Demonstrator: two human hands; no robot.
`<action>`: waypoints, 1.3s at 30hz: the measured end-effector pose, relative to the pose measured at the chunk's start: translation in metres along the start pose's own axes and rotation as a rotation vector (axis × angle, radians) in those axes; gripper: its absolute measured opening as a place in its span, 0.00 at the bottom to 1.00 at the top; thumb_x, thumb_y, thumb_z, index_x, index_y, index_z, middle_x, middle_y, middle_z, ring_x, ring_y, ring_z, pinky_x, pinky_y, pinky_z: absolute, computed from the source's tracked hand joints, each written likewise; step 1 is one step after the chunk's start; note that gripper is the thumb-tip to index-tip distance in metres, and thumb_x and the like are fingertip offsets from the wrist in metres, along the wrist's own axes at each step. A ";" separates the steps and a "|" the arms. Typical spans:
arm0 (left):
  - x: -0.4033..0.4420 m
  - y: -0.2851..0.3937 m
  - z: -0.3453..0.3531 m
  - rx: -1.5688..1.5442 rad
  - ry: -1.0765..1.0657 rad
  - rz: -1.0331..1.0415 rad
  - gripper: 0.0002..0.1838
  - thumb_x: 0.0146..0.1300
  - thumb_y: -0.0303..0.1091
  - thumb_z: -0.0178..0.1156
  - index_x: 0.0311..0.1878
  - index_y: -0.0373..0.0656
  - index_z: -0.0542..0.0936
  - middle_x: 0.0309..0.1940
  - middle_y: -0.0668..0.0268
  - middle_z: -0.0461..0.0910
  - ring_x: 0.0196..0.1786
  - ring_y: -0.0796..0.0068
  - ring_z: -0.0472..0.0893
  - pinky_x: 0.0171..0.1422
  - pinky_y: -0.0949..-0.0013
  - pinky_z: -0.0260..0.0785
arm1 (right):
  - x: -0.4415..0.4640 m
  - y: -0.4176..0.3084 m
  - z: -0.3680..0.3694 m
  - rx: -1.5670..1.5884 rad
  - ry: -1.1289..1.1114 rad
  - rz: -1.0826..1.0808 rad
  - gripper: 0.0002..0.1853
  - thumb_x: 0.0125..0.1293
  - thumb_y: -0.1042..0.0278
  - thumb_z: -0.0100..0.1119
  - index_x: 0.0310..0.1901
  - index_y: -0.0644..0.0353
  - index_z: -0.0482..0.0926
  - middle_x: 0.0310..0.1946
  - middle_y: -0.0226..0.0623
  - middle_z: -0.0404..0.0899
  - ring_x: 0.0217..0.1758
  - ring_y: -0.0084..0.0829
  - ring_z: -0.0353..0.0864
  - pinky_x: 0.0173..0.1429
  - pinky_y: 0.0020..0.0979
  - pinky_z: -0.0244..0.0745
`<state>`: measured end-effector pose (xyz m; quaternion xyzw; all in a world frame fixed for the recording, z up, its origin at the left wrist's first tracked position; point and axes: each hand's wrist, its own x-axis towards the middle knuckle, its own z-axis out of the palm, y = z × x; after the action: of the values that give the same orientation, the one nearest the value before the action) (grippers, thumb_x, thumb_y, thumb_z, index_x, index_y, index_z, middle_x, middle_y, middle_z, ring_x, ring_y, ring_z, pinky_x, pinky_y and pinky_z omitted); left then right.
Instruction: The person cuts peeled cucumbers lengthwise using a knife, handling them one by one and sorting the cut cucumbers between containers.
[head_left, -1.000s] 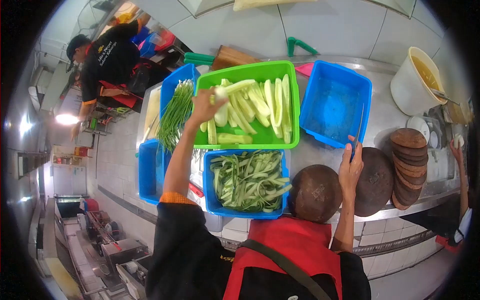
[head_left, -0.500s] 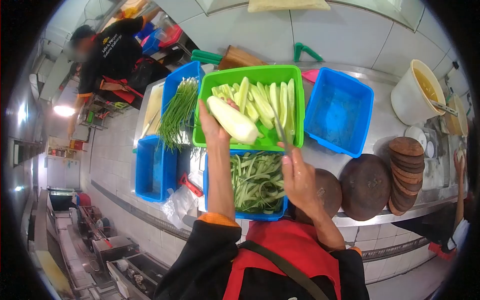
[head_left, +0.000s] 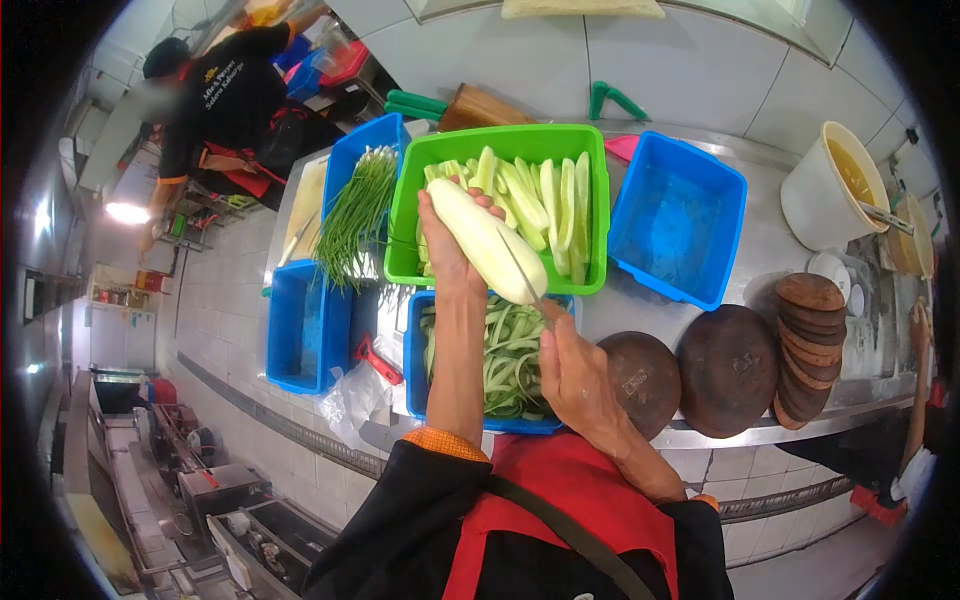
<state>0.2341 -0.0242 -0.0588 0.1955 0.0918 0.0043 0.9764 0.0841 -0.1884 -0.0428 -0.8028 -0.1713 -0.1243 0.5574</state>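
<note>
A peeled pale cucumber (head_left: 487, 240) lies in my left hand (head_left: 450, 250), whose fingers wrap round it above the green tray's lower left part. My right hand (head_left: 580, 375) grips a knife (head_left: 525, 270), its blade against the cucumber's lower end. Behind them the green tray (head_left: 600, 220) holds several cut cucumber pieces (head_left: 530, 200). Below it, green peelings (head_left: 512, 365) fill a blue tray (head_left: 416, 350), partly hidden by my forearm.
Spring onions (head_left: 360, 215) lie in a blue tray at the left. Another blue tray (head_left: 675, 220) stands right of the green one. Dark round boards (head_left: 728, 370), a stack of discs (head_left: 808, 340) and a white bucket (head_left: 825, 195) are at the right. Co-workers (head_left: 230, 100) stand at both sides.
Over the last second my left hand has lifted the cucumber from the tray. My right hand has come leftward with the knife, and its blade now meets the cucumber.
</note>
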 end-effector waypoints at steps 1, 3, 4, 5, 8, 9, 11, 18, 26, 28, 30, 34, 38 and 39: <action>-0.002 0.000 0.004 -0.012 0.008 0.004 0.24 0.75 0.59 0.39 0.54 0.48 0.69 0.34 0.63 0.72 0.33 0.69 0.74 0.39 0.60 0.74 | -0.003 0.004 0.003 0.001 0.002 0.003 0.14 0.70 0.78 0.49 0.56 0.71 0.69 0.46 0.63 0.78 0.41 0.57 0.82 0.38 0.45 0.79; -0.007 0.002 0.012 0.013 -0.001 0.016 0.24 0.75 0.58 0.39 0.55 0.48 0.69 0.35 0.63 0.71 0.33 0.70 0.73 0.39 0.61 0.74 | -0.008 0.009 0.007 -0.009 0.008 0.036 0.16 0.72 0.75 0.46 0.58 0.72 0.69 0.40 0.64 0.79 0.41 0.60 0.81 0.41 0.47 0.78; -0.010 0.003 0.014 0.034 -0.010 0.029 0.24 0.75 0.58 0.39 0.56 0.48 0.68 0.35 0.62 0.71 0.33 0.70 0.73 0.38 0.63 0.73 | -0.008 0.009 0.007 -0.007 0.006 0.038 0.16 0.72 0.75 0.46 0.58 0.72 0.69 0.40 0.64 0.79 0.41 0.60 0.81 0.41 0.47 0.78; -0.012 0.005 0.014 0.034 -0.008 0.030 0.24 0.75 0.58 0.39 0.56 0.48 0.68 0.35 0.62 0.71 0.33 0.70 0.73 0.38 0.63 0.73 | -0.007 0.008 0.007 -0.013 0.013 0.033 0.16 0.72 0.75 0.47 0.58 0.72 0.69 0.40 0.64 0.79 0.40 0.60 0.81 0.41 0.46 0.78; -0.017 0.007 0.017 0.111 -0.117 0.123 0.26 0.74 0.56 0.45 0.59 0.43 0.69 0.37 0.60 0.69 0.36 0.69 0.71 0.41 0.66 0.72 | -0.006 0.005 0.006 -0.005 0.023 0.034 0.15 0.72 0.75 0.47 0.57 0.72 0.69 0.38 0.62 0.80 0.38 0.59 0.82 0.39 0.46 0.78; -0.020 0.007 0.021 0.130 -0.124 0.124 0.27 0.74 0.56 0.46 0.60 0.43 0.68 0.37 0.61 0.69 0.36 0.70 0.71 0.41 0.66 0.72 | -0.005 0.004 0.006 0.012 0.025 0.039 0.15 0.72 0.75 0.48 0.56 0.72 0.69 0.37 0.61 0.80 0.37 0.58 0.82 0.38 0.46 0.78; -0.026 0.008 0.025 0.149 -0.126 0.125 0.27 0.74 0.56 0.46 0.61 0.43 0.67 0.37 0.61 0.68 0.36 0.70 0.70 0.41 0.66 0.71 | -0.009 0.002 0.007 0.006 -0.005 0.048 0.14 0.71 0.75 0.49 0.56 0.72 0.70 0.35 0.60 0.80 0.36 0.57 0.82 0.36 0.46 0.77; -0.029 0.015 0.036 0.141 -0.160 0.087 0.27 0.74 0.62 0.39 0.60 0.50 0.66 0.32 0.64 0.69 0.31 0.73 0.71 0.34 0.67 0.71 | -0.010 -0.002 0.011 0.024 0.039 -0.042 0.13 0.71 0.75 0.50 0.53 0.71 0.72 0.30 0.58 0.78 0.31 0.57 0.81 0.32 0.46 0.75; -0.039 0.018 0.042 0.172 -0.203 0.123 0.28 0.74 0.60 0.43 0.63 0.48 0.66 0.33 0.64 0.68 0.32 0.75 0.69 0.35 0.70 0.69 | -0.008 -0.007 0.015 0.028 0.027 -0.047 0.10 0.72 0.74 0.49 0.50 0.71 0.71 0.23 0.57 0.74 0.25 0.56 0.78 0.26 0.47 0.71; -0.044 0.017 0.043 0.175 -0.168 0.153 0.28 0.74 0.60 0.43 0.63 0.48 0.66 0.33 0.64 0.68 0.32 0.75 0.69 0.35 0.70 0.69 | -0.007 -0.010 0.013 0.041 0.028 -0.021 0.09 0.72 0.74 0.49 0.48 0.70 0.71 0.22 0.56 0.74 0.24 0.56 0.78 0.26 0.47 0.70; -0.047 0.020 0.046 0.197 -0.080 0.174 0.29 0.72 0.65 0.39 0.61 0.52 0.66 0.30 0.65 0.70 0.28 0.73 0.72 0.31 0.67 0.70 | -0.010 -0.009 0.015 0.043 0.025 -0.030 0.09 0.71 0.75 0.49 0.48 0.70 0.71 0.21 0.56 0.73 0.25 0.56 0.78 0.26 0.47 0.70; -0.052 0.028 0.054 0.250 -0.170 0.201 0.29 0.72 0.66 0.38 0.62 0.53 0.66 0.29 0.65 0.70 0.27 0.73 0.72 0.31 0.66 0.70 | -0.008 -0.006 0.019 0.051 -0.064 0.007 0.09 0.70 0.76 0.51 0.49 0.69 0.70 0.22 0.55 0.75 0.26 0.56 0.79 0.28 0.47 0.71; -0.059 0.023 0.053 0.226 -0.070 0.263 0.29 0.72 0.65 0.38 0.62 0.53 0.66 0.29 0.65 0.70 0.28 0.73 0.72 0.30 0.67 0.70 | -0.012 -0.007 0.020 0.038 -0.030 0.045 0.09 0.66 0.77 0.55 0.46 0.69 0.72 0.25 0.54 0.77 0.28 0.54 0.80 0.30 0.46 0.73; -0.062 0.019 0.050 0.224 -0.073 0.261 0.29 0.72 0.65 0.38 0.62 0.53 0.66 0.29 0.65 0.70 0.28 0.73 0.72 0.30 0.67 0.70 | -0.012 0.001 0.024 0.035 -0.028 0.044 0.09 0.66 0.77 0.55 0.46 0.69 0.72 0.25 0.54 0.77 0.28 0.54 0.80 0.30 0.46 0.73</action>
<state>0.1828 -0.0289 0.0047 0.3134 0.0300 0.1138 0.9423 0.0737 -0.1680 -0.0571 -0.7981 -0.1636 -0.0980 0.5716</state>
